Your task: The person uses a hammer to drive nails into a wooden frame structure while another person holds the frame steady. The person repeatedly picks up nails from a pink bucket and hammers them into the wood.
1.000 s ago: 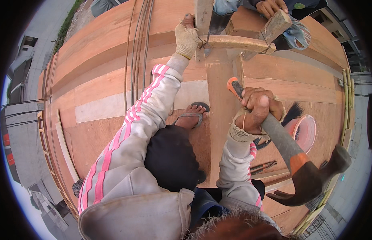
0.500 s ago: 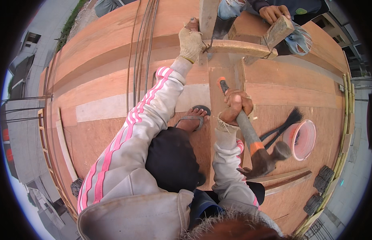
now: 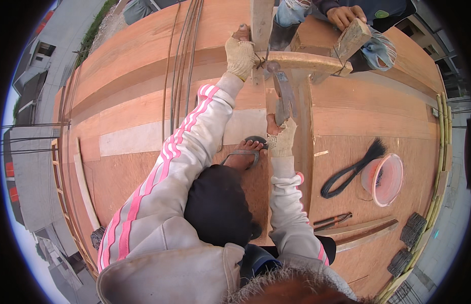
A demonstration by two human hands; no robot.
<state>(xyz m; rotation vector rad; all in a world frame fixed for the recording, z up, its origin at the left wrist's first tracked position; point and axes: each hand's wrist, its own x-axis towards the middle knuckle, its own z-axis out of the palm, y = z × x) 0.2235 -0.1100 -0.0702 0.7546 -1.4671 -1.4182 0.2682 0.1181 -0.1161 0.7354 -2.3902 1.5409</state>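
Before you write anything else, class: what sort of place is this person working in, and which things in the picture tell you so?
Probably a building site, high up: a plywood formwork deck, steel rods lying across it, a hammer swung at timber, and rooftops below.

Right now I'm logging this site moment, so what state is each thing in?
left hand: gloved, gripping the upright timber post
right hand: gloved, gripping the hammer
hammer: head up against the horizontal batten
pink bucket: tipped on its side
black wire bundle: lying loose on the plywood
pliers: lying unused
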